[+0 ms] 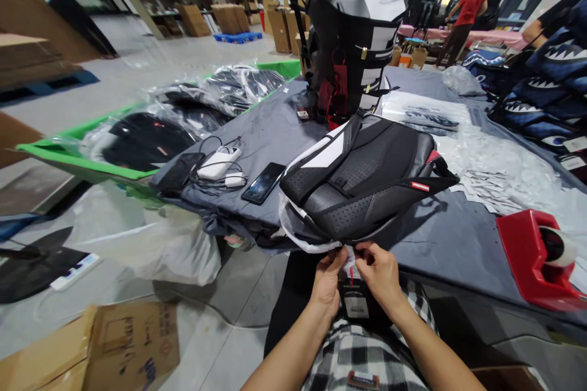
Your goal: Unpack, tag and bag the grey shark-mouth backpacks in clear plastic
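Your bag (367, 171) lies on the worktop (417, 256) right in front of you, its padded back and straps facing up. Your left hand (328, 278) and right hand (378, 272) are both closed at the bag's near edge, pinching it between thumbs and fingers; you cannot tell exactly which bit each fingertip has. A dark tag (355, 306) hangs between your wrists, just below that edge.

Left of the bag and just beside it, you have a phone (263, 183); farther left sits a white block (220, 162) in a tangle of cables (200, 182). Behind the bag stands a tall backpack (353, 43). To the bag's right you see a heap of white slips (490, 189), and nearer you on that side, a red tape dispenser (523, 256). Well left of the bag, a green-rimmed bin (92, 168) holds plastic-wrapped packs (147, 140).
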{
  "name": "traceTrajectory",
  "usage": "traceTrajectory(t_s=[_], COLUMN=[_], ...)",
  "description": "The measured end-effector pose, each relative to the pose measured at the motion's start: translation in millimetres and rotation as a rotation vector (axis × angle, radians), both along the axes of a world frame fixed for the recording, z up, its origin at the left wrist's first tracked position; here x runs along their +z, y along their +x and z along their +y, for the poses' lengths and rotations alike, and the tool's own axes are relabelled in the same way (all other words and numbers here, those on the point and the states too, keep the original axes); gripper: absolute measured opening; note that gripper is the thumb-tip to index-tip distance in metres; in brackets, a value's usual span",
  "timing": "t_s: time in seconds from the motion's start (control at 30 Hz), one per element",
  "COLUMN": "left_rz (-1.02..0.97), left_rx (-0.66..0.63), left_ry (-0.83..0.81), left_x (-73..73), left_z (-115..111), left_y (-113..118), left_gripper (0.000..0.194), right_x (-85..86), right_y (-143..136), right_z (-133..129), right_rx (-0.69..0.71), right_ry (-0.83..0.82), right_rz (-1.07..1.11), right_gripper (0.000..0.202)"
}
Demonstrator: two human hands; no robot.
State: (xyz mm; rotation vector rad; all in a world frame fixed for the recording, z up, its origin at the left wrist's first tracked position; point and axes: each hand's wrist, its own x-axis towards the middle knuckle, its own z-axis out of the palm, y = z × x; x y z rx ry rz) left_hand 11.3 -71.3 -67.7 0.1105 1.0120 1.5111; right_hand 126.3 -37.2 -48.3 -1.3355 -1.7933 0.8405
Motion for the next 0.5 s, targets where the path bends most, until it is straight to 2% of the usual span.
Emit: traceTrajectory(t_s=[0.07,0.17,0.27,0.33,0.43,0.5], left_rz=[-0.059,-0.1,-0.096,-0.066,0.019,0.13], left_rx=[-0.026,-0.081,-0.109,-0.124,-0.193,-0.207], left_ry=[0.001,0.013,0.013,0.032,0.094,0.114], left_x=[-1.0,-2.5,-1.5,0.8,0.0,-8.2], left_z=[0.1,1.5,4.3,3.8,-9.8,-30.1], left_y=[0.1,-0.9,0.4,2.7,0.5,-13.4], left_gripper=[0.059,0.064,0.067,0.066,0.064,0.064], right_x=[2.3,6.8,10.8,12.9,12.5,7.8], right_y=[0.5,-1.1,-6.9,-10.1,-1.8,19.5], right_z=[-1.3,1.2,9.2,15.5,19.3,14.3], right_rx=[0.038,0.168,0.233,0.249,0.301,0.347], right_ry=[-0.047,-0.36,-0.662,-0.794,-0.885,-0.888], right_rz=[0.039,0.162,0.339,0.443,0.531,0.515], right_gripper=[0.027,0.05,0.048,0.05,0.056,0.057])
